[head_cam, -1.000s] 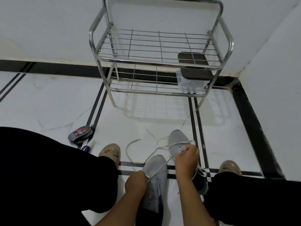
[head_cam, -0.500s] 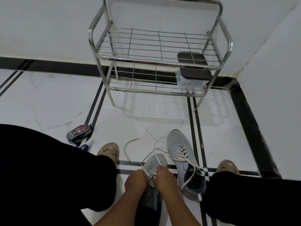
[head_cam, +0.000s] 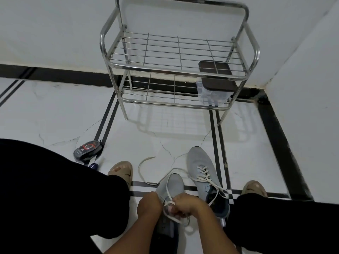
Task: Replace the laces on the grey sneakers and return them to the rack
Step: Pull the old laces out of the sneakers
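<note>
Grey knit fills the space between your knees: the near sneaker (head_cam: pixel 171 187) lies on the floor (head_cam: pixel 55 110) with its toe pointing toward the rack, and both your hands work at its tongue. Your left hand (head_cam: pixel 149 205) is curled tight at the shoe's left side, fingers closed on the white lace (head_cam: pixel 145 173); your right hand (head_cam: pixel 187 205) is curled too, pinching the same lace where it crosses the eyelets. A loop hangs below your right hand, and the lace's free end trails away in a wide curve over the tiles to the left of the toe.

Just right of it sits the second sneaker (head_cam: pixel 201 167) — already laced, its loose ends draped across the collar. Your sandalled feet (head_cam: pixel 122 170) flank the pair.

Farther left, near a black floor stripe, lies a small dark round case (head_cam: pixel 88 149) with red markings.

Against the wall stands the chrome wire rack (head_cam: pixel 128 65) — both shelves without shoes, and a clear box with a dark lid (head_cam: pixel 216 79) at the right end of the lower shelf.
</note>
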